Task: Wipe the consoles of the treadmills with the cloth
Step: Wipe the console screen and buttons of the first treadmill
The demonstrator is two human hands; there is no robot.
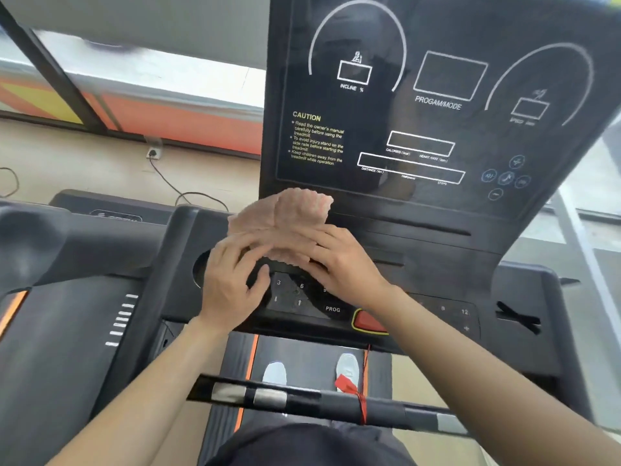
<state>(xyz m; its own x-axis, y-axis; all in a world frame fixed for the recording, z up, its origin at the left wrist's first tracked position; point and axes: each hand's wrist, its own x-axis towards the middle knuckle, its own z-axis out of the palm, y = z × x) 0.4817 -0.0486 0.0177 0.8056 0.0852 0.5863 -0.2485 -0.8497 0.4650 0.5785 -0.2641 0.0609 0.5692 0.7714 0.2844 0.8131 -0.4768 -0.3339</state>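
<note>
Console (437,105): the black display panel is seen filling the upper right of the frame, tilted, with white outlines and the printed words INCLINE %, PROGAM/MODE and a yellow CAUTION notice at its lower left.
Neighbouring treadmill (67,280): a second dark machine is seen at the left edge of the frame, with an orange stripe and a row of white bars on its surface.
Belt (309,351): the dark running surface is seen at lower centre, edged in orange, with two pale shoes (347,368) standing on it.
Handlebar (336,403): a black bar with silver sensor plates is seen crossing the lower centre, with a red clip and cord (351,388) tied on it.
Keypad (302,297): the lower button strip is seen at centre, just below the hands, marked 3, 6 and PROG, with a red stop button (368,322) ringed in yellow to its right.
Cloth (285,220): the pink, textured cloth is seen bunched at centre frame, over the ledge between display and keypad, its upper edge reaching the display's lower border.
Left hand (232,284): it is seen left of centre, fingers spread and curled onto the cloth's lower left edge, gripping it.
Right hand (339,260): it is seen just right of centre, fingers closed over the cloth's lower right part, pressing it down.
Wall socket (153,153): it is seen at upper left, with a black cable trailing from it.
</note>
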